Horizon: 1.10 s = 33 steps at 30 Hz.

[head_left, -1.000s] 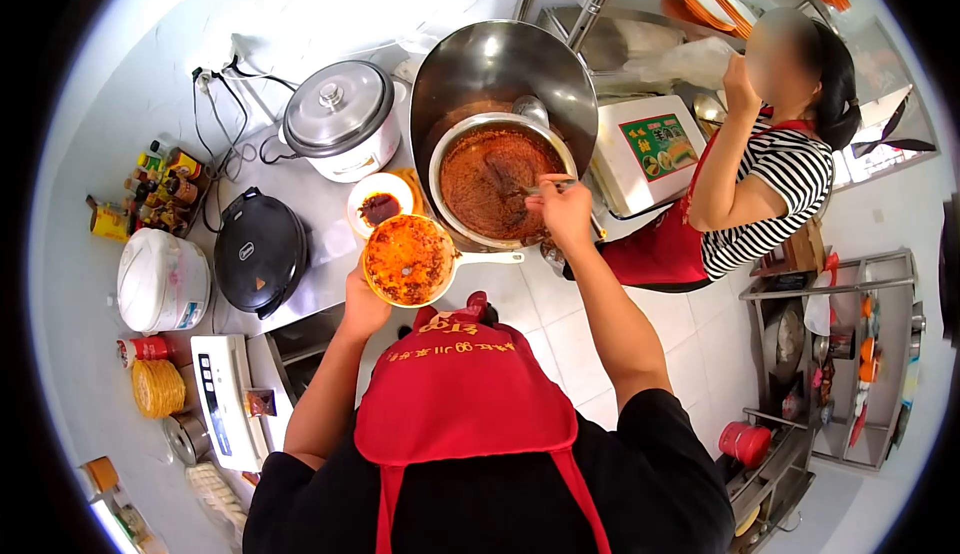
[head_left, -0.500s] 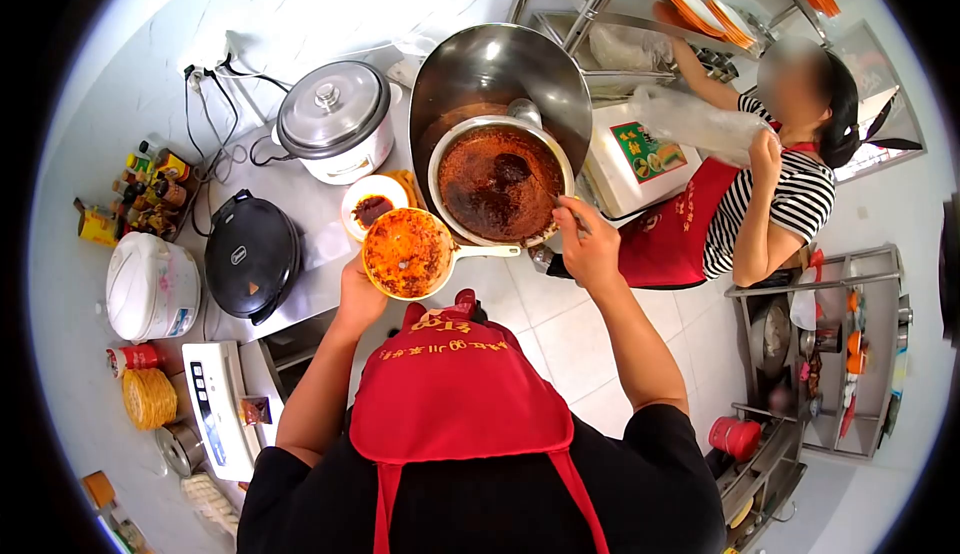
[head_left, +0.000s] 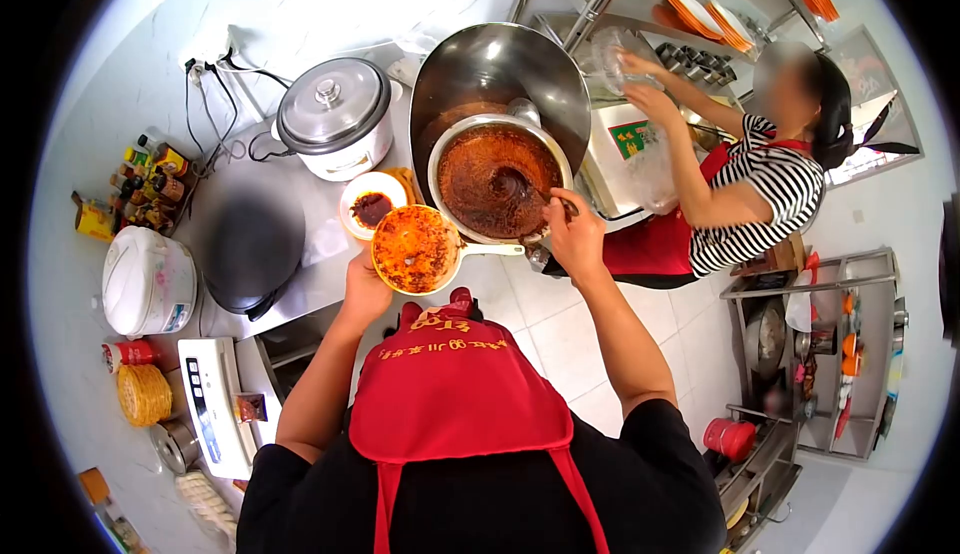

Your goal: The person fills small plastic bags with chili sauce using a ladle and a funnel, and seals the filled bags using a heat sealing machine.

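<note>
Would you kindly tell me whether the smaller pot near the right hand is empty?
Not empty: a reddish-brown mixture shows inside the smaller pot, though its depth I cannot tell.

The wall (head_left: 345, 4) (veined) and tiled floor (head_left: 562, 339) are pale.

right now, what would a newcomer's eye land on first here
First, the pot of dark red sauce at the centre, a big steel vessel rising behind it. Next, the pan with bright orange contents in the left hand, just below and left of the pot. Then the red apron, low in the view.
</note>
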### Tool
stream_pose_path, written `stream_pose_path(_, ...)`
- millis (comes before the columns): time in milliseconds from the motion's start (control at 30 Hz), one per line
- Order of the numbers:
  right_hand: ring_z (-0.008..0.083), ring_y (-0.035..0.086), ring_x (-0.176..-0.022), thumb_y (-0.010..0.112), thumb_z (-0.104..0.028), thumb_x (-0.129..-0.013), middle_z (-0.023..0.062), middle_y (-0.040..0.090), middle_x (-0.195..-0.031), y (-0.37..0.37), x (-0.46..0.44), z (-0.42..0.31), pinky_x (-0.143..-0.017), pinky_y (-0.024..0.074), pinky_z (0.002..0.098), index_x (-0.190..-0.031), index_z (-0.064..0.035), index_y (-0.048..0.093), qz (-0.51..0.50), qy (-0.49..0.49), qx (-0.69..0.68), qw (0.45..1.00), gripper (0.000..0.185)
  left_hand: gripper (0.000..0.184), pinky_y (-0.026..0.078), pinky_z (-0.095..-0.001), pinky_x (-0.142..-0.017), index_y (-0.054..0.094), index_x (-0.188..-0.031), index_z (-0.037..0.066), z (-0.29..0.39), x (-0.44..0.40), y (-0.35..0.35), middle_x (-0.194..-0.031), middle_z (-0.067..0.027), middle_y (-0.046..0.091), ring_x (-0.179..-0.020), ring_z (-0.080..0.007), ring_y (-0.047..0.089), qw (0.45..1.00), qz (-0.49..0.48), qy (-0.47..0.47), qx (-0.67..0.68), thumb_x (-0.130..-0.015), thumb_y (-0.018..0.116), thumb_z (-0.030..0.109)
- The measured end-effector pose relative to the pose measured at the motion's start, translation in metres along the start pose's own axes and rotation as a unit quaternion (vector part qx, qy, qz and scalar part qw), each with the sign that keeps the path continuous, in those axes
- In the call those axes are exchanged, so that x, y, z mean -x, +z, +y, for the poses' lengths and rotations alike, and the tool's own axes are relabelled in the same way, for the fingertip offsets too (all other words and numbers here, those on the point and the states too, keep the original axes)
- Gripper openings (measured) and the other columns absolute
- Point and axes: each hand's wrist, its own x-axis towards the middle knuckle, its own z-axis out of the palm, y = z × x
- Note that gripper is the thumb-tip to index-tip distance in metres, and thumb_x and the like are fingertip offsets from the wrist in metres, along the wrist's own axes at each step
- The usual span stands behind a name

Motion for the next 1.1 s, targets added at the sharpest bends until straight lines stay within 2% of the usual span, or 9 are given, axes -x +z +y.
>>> stream_pose_path(67, 0.015, 0.072, -0.077, 0.059, -0.008, -0.097, 0.0124, 0.072, -0.082, 0.008, 0.0, -0.004, -0.066, 0.0582, 0.0265, -0.107, 0.0031, 0.064, -0.006, 0.014, -0.032, 0.999, 0.016, 0.028, 0.048, -0.0308, -0.095, 0.066, -0.116, 0.0, -0.009, 0.002, 0.001, -0.116, -0.0057, 0.068, -0.107, -0.0141, 0.061, 0.999, -0.009, -0.032, 0.024, -0.088, 0.067, -0.002)
stream_pose_path(133, 0.0194, 0.071, -0.066, 0.063, -0.01, -0.093, 0.0139, 0.07, -0.073, 0.011, 0.005, -0.008, -0.059, 0.0545, 0.031, -0.103, -0.0006, 0.066, -0.002, 0.042, -0.076, 0.996, 0.013, 0.029, 0.048, -0.0308, -0.095, 0.066, -0.116, 0.0, -0.012, 0.002, 0.001, -0.116, -0.0056, 0.068, -0.107, -0.0141, 0.061, 1.0, -0.003, -0.023, 0.016, -0.087, 0.067, -0.003)
stream_pose_path(333, 0.0164, 0.072, -0.067, 0.061, -0.01, -0.095, 0.0132, 0.071, -0.072, -0.006, -0.003, 0.006, -0.062, 0.0564, 0.0282, -0.103, 0.0019, 0.064, 0.038, 0.056, -0.03, 0.997, 0.015, 0.029, 0.047, -0.0304, -0.095, 0.066, -0.116, 0.0, -0.004, 0.0, 0.004, -0.116, -0.0059, 0.068, -0.108, -0.0146, 0.061, 1.0, -0.016, -0.021, 0.0, -0.087, 0.068, -0.003)
stream_pose_path(400, 0.0163, 0.072, -0.067, 0.06, -0.01, -0.095, 0.0131, 0.071, -0.072, 0.008, -0.01, 0.011, -0.062, 0.057, 0.0279, -0.104, 0.0043, 0.062, 0.06, 0.146, -0.125, 0.98, 0.017, 0.029, 0.047, -0.0303, -0.095, 0.066, -0.115, 0.0, -0.006, 0.0, 0.006, -0.116, -0.0058, 0.068, -0.107, -0.0149, 0.061, 1.0, -0.015, -0.017, -0.008, -0.086, 0.068, -0.003)
stream_pose_path(600, 0.0235, 0.071, -0.066, 0.053, -0.005, -0.095, 0.0191, 0.067, -0.076, -0.004, -0.026, 0.002, -0.057, 0.0611, 0.0321, -0.099, 0.0097, 0.057, 0.129, 0.231, -0.24, 0.934, 0.015, 0.027, 0.047, -0.0328, -0.094, 0.07, -0.11, 0.002, -0.013, -0.006, 0.008, -0.114, -0.0078, 0.068, -0.106, -0.0205, 0.062, 1.0, -0.013, -0.007, -0.014, -0.083, 0.07, -0.003)
stream_pose_path(667, 0.0245, 0.071, -0.066, 0.053, -0.003, -0.094, 0.0194, 0.067, -0.076, -0.018, -0.032, 0.0, -0.056, 0.0613, 0.0322, -0.097, 0.011, 0.057, 0.144, 0.245, -0.263, 0.922, 0.015, 0.029, 0.049, -0.0305, -0.092, 0.065, -0.117, -0.002, -0.022, -0.009, 0.007, -0.113, -0.0057, 0.07, -0.103, -0.0141, 0.063, 0.996, -0.035, 0.045, -0.068, -0.088, 0.064, -0.003)
stream_pose_path(800, 0.0244, 0.071, -0.065, 0.053, -0.002, -0.093, 0.0209, 0.067, -0.076, -0.034, -0.047, -0.011, -0.057, 0.0616, 0.0321, -0.099, 0.0128, 0.057, 0.152, 0.225, -0.241, 0.932, 0.016, 0.031, 0.049, -0.0303, -0.093, 0.065, -0.118, 0.0, -0.016, -0.017, 0.015, -0.113, -0.0049, 0.07, -0.104, -0.0139, 0.062, 0.996, -0.04, 0.049, -0.06, -0.087, 0.065, -0.005)
stream_pose_path(867, 0.0238, 0.071, -0.064, 0.053, -0.001, -0.092, 0.0203, 0.067, -0.076, -0.044, -0.057, -0.026, -0.057, 0.0615, 0.0318, -0.099, 0.0126, 0.057, 0.153, 0.223, -0.237, 0.933, 0.016, 0.031, 0.047, -0.0324, -0.092, 0.072, -0.105, 0.003, -0.008, -0.021, 0.019, -0.109, -0.0086, 0.067, -0.104, -0.0226, 0.062, 1.0, -0.024, 0.004, -0.005, -0.076, 0.075, -0.005)
stream_pose_path(1100, 0.0261, 0.07, -0.064, 0.055, 0.001, -0.09, 0.0195, 0.065, -0.079, -0.083, -0.098, -0.047, -0.055, 0.0613, 0.0326, -0.1, 0.0112, 0.054, 0.154, 0.173, -0.29, 0.929, 0.014, 0.03, 0.048, -0.0322, -0.09, 0.072, -0.104, 0.002, 0.002, -0.042, 0.02, -0.109, -0.0082, 0.067, -0.101, -0.0215, 0.063, 0.999, -0.027, 0.013, -0.021, -0.076, 0.072, -0.009)
